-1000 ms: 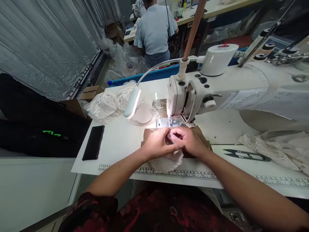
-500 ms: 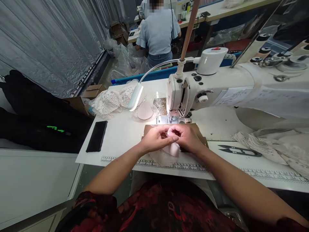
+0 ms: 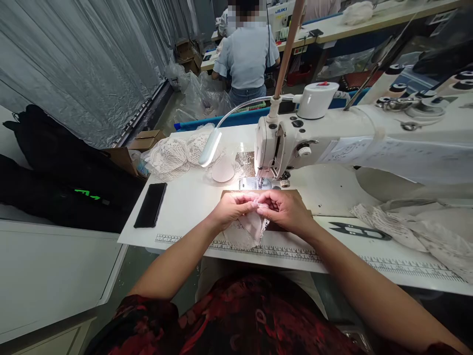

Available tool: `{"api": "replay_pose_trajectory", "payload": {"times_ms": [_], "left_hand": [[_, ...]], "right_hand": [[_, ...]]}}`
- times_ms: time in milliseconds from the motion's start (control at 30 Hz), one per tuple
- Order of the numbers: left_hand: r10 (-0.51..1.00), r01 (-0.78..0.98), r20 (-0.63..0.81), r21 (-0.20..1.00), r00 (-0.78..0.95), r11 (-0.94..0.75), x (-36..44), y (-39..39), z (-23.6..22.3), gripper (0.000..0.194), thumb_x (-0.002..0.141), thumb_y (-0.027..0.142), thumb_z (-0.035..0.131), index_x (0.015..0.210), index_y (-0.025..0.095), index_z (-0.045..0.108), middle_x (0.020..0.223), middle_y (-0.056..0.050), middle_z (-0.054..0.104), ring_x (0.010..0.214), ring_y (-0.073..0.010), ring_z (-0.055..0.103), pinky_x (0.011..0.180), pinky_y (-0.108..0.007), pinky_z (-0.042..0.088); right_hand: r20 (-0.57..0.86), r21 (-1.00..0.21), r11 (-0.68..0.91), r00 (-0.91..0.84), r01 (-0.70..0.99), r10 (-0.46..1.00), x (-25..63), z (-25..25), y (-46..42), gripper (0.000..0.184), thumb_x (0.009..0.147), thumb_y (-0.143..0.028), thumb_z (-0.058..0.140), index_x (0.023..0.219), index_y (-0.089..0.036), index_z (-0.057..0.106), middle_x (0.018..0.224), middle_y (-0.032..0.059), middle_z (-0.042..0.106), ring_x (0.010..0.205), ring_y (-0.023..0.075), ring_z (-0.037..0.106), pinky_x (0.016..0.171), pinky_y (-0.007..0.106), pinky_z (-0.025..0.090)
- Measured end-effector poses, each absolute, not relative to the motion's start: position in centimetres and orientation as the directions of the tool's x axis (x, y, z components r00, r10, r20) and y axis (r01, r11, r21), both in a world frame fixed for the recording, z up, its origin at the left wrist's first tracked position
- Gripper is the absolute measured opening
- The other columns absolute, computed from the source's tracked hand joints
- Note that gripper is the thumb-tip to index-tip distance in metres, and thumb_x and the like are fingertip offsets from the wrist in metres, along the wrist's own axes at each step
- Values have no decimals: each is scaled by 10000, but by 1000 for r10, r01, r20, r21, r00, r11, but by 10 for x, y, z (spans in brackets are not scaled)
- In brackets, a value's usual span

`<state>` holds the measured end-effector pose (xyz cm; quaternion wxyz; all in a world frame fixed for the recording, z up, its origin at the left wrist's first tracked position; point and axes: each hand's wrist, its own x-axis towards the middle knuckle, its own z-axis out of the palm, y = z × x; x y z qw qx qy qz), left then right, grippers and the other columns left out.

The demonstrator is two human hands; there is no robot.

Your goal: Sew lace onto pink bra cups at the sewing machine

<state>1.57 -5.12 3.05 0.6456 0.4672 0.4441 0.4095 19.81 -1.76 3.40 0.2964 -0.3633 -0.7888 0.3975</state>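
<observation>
Where fingers pinch (near table edge), fabric hangs.

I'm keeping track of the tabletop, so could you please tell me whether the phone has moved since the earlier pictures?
No: the phone keeps its place beside the ruler; both shift together in the picture as the view moves.

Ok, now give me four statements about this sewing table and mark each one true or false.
1. The left hand and right hand both hold a pale lace-edged fabric piece. True.
2. The dark slender thread snips are in the right hand. False: the snips lie on the white tabletop.
3. The black rectangular phone lies to the left of both hands. True.
4. The white sewing machine stands to the left of the phone. False: the machine is to its right.
</observation>
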Motion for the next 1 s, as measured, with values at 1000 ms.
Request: {"api": "replay_pose_trajectory", "payload": {"times_ms": [1000], "left_hand": [[894, -95, -104, 982, 435, 161, 0, -35, 11, 293, 805, 381, 659, 718, 105, 612, 698, -20, 558, 674, -99, 498, 664, -236, 390]], "right_hand": [[122, -39, 484, -477, 874, 870, 328, 16, -44, 354, 866, -228, 443, 1126, -81, 634, 1150, 175, 646, 982, 313, 632, 785, 420, 524]]}}
